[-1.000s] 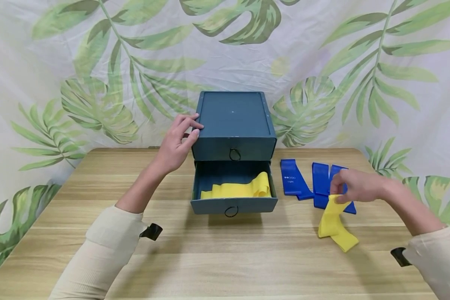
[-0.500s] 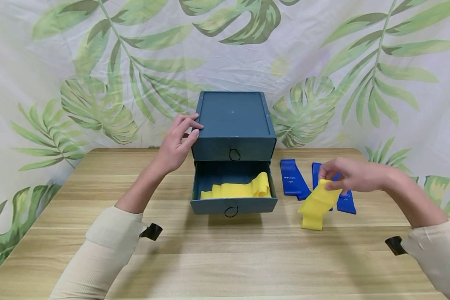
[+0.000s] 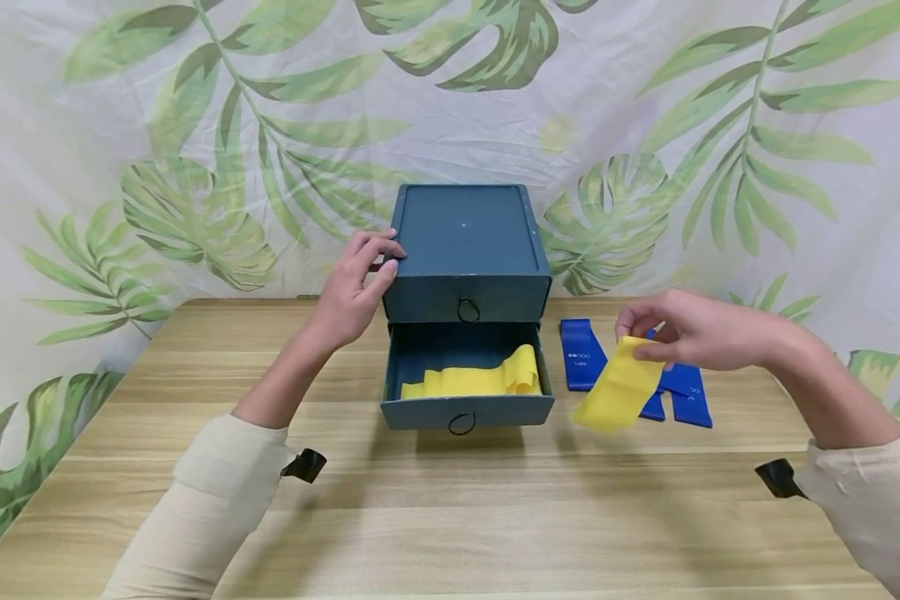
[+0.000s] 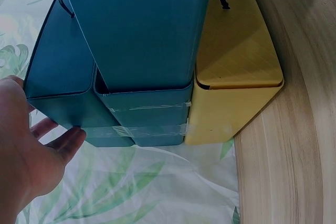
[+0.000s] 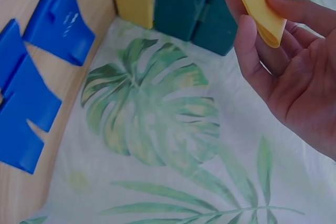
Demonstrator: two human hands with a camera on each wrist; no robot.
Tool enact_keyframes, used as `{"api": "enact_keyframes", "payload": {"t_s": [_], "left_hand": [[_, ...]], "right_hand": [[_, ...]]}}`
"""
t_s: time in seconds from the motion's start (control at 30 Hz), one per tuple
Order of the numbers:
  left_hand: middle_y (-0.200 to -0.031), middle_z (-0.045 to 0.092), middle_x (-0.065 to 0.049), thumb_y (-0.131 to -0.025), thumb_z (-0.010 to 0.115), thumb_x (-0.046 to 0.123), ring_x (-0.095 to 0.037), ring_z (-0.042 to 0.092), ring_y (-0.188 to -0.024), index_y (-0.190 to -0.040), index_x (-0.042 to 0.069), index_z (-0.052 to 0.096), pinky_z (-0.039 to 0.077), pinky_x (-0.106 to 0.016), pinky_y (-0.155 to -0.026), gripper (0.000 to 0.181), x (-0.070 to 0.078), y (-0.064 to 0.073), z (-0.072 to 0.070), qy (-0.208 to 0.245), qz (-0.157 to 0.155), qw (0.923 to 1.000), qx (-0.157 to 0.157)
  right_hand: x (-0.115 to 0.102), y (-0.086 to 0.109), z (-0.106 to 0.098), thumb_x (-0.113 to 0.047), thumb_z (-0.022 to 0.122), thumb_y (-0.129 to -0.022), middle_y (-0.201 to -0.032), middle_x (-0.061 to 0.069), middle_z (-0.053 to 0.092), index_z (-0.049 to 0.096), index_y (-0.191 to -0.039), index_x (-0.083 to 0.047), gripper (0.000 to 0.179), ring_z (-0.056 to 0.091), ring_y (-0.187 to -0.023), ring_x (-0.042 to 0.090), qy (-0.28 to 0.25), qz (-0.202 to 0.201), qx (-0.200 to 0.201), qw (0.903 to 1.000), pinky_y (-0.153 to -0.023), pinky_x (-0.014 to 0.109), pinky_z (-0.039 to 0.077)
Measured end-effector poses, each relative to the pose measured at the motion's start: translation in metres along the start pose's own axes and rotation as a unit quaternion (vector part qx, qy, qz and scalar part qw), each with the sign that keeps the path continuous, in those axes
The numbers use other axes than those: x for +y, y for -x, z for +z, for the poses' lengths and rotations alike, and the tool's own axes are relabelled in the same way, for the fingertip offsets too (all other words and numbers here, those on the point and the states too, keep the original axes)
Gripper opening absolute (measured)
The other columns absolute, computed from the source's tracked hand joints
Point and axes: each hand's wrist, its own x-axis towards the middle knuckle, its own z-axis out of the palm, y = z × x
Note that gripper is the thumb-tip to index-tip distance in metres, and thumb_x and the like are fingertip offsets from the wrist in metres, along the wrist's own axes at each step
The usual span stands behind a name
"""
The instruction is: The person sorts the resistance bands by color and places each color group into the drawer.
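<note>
My left hand (image 3: pixel 354 287) rests its fingers on the top left edge of a dark blue drawer box (image 3: pixel 468 229). Below the shut top drawer, another blue drawer (image 3: pixel 420 412) is pulled out, with yellow bands (image 3: pixel 472 380) lying inside. To the right, my right hand (image 3: pixel 708 333) pinches a yellow resistance band (image 3: pixel 618 387) between thumb and fingers. The band hangs down above the table, right of the open drawer, its lower end blurred. In the right wrist view, the yellow band (image 5: pixel 257 3) shows folded into a loop at the fingertips.
Blue resistance bands lie on the table at the right: one printed "Light" (image 3: pixel 579 357) and others (image 3: pixel 688 398) partly behind my right hand. A yellow drawer unit (image 4: pixel 236 40) sits under the blue ones. A leaf-print cloth (image 3: pixel 465 133) hangs behind the table.
My right hand has moved left and away from me with the yellow band, toward the open drawer, uncovering some of the blue bands. The left hand stays on the box.
</note>
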Motion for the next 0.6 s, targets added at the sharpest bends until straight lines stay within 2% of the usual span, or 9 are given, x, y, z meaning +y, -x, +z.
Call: {"api": "enact_keyframes", "payload": {"t_s": [0.23,0.37,0.6], "left_hand": [[-0.149,0.046,-0.02,-0.108,0.048,0.01,-0.034,0.046,-0.139,-0.12,-0.005,0.063,0.045,-0.052,-0.106,0.025,-0.001,0.001,0.0,0.018,-0.006,0.9998,0.004],[-0.15,0.046,-0.02,-0.108,0.048,0.01,-0.034,0.048,-0.136,-0.121,-0.005,0.063,0.046,-0.052,-0.106,0.025,0.0,0.001,-0.001,0.019,-0.006,0.9998,0.005],[-0.15,0.046,-0.02,-0.108,0.048,0.011,-0.034,0.047,-0.137,-0.12,-0.005,0.063,0.046,-0.052,-0.105,0.024,0.0,0.002,-0.001,0.009,-0.006,0.9999,0.003]], "right_hand": [[-0.017,-0.001,-0.006,0.0,0.064,-0.101,-0.097,0.008,0.069,0.061,-0.104,0.0,0.004,0.073,-0.086,0.019,-0.005,-0.041,0.011,0.9991,-0.072,0.032,0.061],[-0.027,0.0,-0.013,0.001,0.065,-0.1,-0.101,0.012,0.07,0.063,-0.109,0.002,0.01,0.075,-0.086,0.02,-0.012,-0.054,0.033,0.9979,-0.072,0.034,0.063],[-0.042,-0.003,-0.023,0.004,0.068,-0.097,-0.101,0.011,0.072,0.066,-0.111,0.001,0.015,0.077,-0.088,0.019,0.007,-0.089,0.073,0.9934,-0.071,0.033,0.063]]}}
